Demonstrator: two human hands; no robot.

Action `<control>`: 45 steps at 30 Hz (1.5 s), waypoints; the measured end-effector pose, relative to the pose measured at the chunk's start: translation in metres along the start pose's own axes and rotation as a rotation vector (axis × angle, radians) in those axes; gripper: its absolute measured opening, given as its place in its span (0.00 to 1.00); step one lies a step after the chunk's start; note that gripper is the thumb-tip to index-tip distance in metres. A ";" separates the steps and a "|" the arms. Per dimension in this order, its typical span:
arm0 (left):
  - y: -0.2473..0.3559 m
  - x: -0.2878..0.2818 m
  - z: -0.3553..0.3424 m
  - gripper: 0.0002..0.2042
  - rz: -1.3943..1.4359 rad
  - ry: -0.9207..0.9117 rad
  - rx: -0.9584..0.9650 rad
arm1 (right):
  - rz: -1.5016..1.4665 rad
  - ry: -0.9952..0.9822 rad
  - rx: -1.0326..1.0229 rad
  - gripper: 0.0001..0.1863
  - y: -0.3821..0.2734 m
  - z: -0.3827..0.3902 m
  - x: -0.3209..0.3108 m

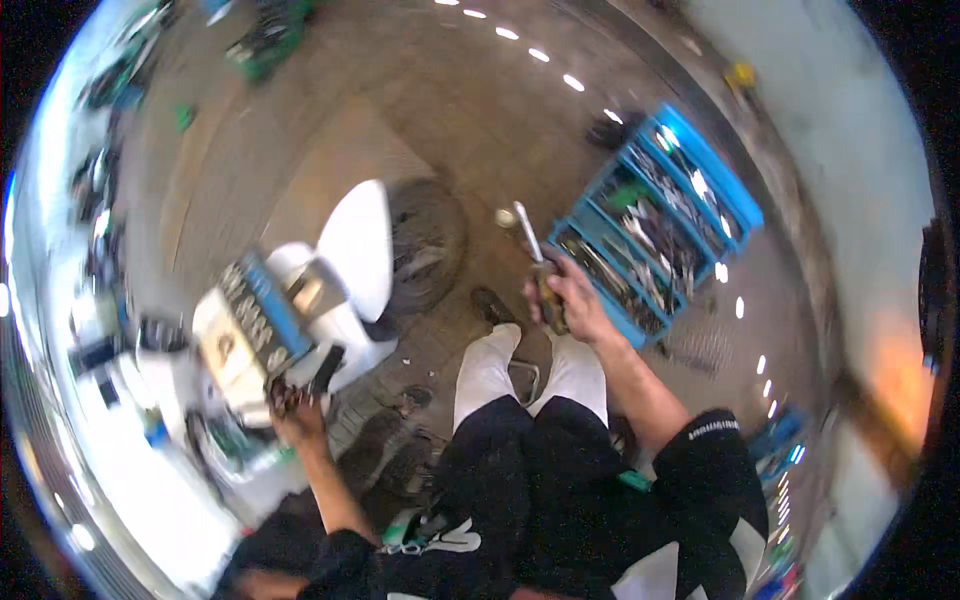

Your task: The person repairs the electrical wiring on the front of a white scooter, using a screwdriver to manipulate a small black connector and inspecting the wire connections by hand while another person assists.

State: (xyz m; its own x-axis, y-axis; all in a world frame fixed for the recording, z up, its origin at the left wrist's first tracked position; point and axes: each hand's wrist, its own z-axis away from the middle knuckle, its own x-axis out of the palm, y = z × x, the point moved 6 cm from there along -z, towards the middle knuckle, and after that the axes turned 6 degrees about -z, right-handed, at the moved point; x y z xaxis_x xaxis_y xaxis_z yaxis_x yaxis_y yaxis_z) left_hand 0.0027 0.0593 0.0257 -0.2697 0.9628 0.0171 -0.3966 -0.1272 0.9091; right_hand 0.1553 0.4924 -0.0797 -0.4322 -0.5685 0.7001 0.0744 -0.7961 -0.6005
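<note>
My right hand (572,292) is closed around the handle of a screwdriver (530,232), its bright shaft pointing away from me. The handle looks dark and yellowish. It is held above the floor, just left of a blue toolbox (640,330). At the left, my left hand (297,412) reaches to the lower edge of a box (250,312) with a dark, blue-striped face. A black piece (327,368) sticks up beside the fingers. Blur hides whether those fingers grip the box or the black piece.
Several compartments of the open toolbox hold metal hand tools (655,235). A white rounded part (358,255) stands beside a dark round wheel-like thing (425,245) left of centre. A small round object (505,217) lies on the brown floor (480,120). Green items (265,50) sit far left.
</note>
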 end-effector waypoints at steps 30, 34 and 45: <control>0.076 0.015 0.040 0.13 1.163 -0.639 -0.136 | 1.433 -0.774 0.224 0.22 0.073 0.062 0.413; 0.079 0.013 0.040 0.15 1.203 -0.671 -0.115 | 1.456 -0.774 0.239 0.23 0.068 0.063 0.414; 0.074 0.020 0.034 0.14 1.304 -0.497 -0.182 | 1.438 -0.786 0.165 0.22 0.062 0.061 0.412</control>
State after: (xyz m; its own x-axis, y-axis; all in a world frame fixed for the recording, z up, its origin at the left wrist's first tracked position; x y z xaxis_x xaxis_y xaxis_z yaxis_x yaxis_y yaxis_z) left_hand -0.0020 0.0771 0.1077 -0.2074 0.1086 0.9722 -0.2221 -0.9731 0.0613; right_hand 0.0367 0.1962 0.1956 0.6013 -0.7333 -0.3175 0.0979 0.4619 -0.8815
